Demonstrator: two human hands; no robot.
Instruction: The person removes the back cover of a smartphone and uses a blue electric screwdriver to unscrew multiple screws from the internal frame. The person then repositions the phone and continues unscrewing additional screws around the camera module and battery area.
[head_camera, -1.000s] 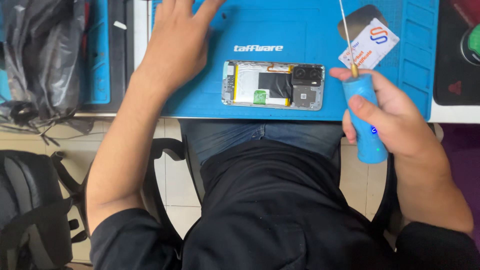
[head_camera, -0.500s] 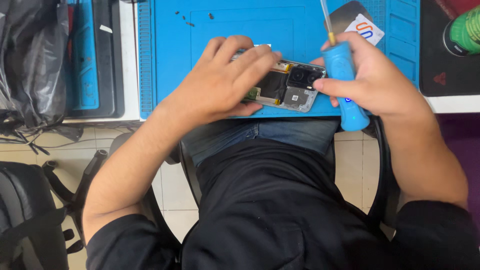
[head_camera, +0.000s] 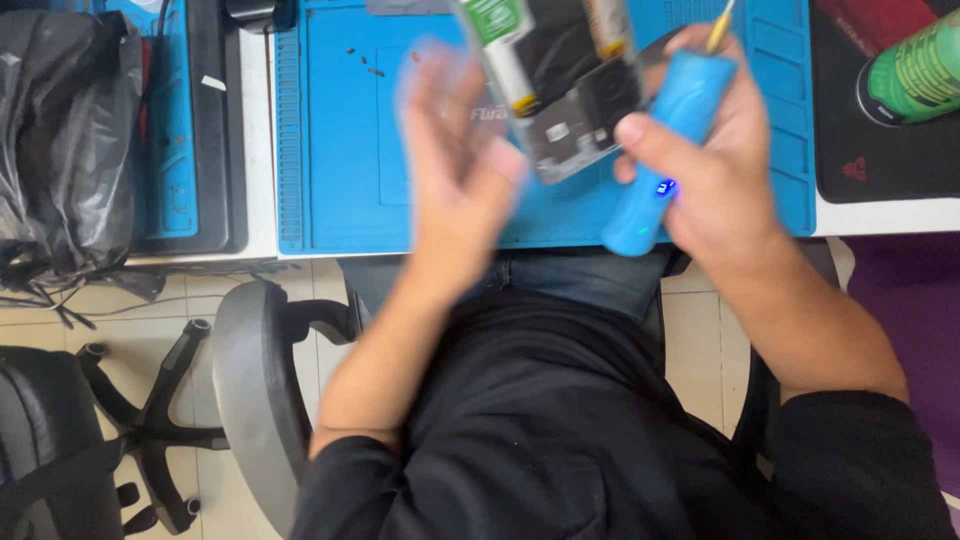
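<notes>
The blue work mat (head_camera: 340, 150) looks like matt, ribbed rubber. Above it, the screwdriver (head_camera: 665, 150) has a smooth blue plastic handle and a brassy metal tip; the opened phone (head_camera: 560, 80), blurred, seems glossy. Left of the mat, a crinkled shiny plastic bag (head_camera: 65, 150).

The right hand (head_camera: 725, 170) grips a blue electric screwdriver (head_camera: 665, 140), its thumb pressing an opened smartphone (head_camera: 560, 80) lifted above the blue repair mat (head_camera: 340, 150). The left hand (head_camera: 460, 180), blurred, is open beside the phone. A green can (head_camera: 915, 70) stands at the far right of the worktop (head_camera: 880, 215).
</notes>
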